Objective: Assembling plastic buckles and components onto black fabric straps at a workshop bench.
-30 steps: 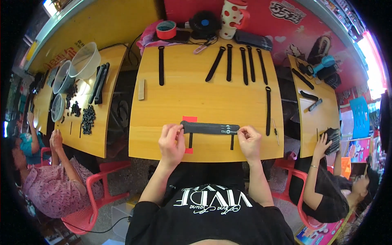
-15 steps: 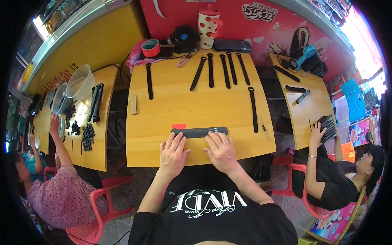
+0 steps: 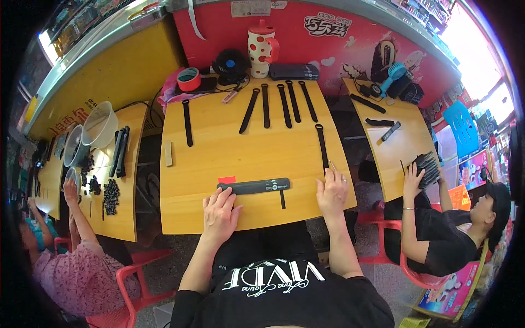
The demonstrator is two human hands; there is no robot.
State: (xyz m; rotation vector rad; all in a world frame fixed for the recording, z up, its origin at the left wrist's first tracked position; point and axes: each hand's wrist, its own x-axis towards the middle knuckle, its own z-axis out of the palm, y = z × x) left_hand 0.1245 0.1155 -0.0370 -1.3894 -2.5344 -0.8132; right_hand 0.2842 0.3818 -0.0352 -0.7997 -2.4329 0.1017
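A long, flat dark grey pouch (image 3: 254,187) with a small white print lies crosswise near the front of the wooden table (image 3: 246,153). From beneath its right part a short black strip (image 3: 283,201) sticks out toward me. My left hand (image 3: 220,214) is open, fingers stretched, its fingertips at the pouch's left end. A small red patch (image 3: 226,180) lies just behind that end. Off to the right, my right hand (image 3: 332,192) has its fingers closed over a slim pen-like tool (image 3: 332,163); most of it is hidden. A black strap (image 3: 321,143) with a looped end lies directly beyond these fingers.
Several looped black straps (image 3: 284,106) lie toward the back. Behind them stand a spotted tumbler (image 3: 259,52), a small fan (image 3: 231,64) and a tape roll (image 3: 188,79). A small block (image 3: 168,153) lies left. People work at tables on both sides.
My right hand has left the pouch and moved right onto the slim tool. The black strip under the pouch now shows. My left hand has shifted slightly back along the pouch's end.
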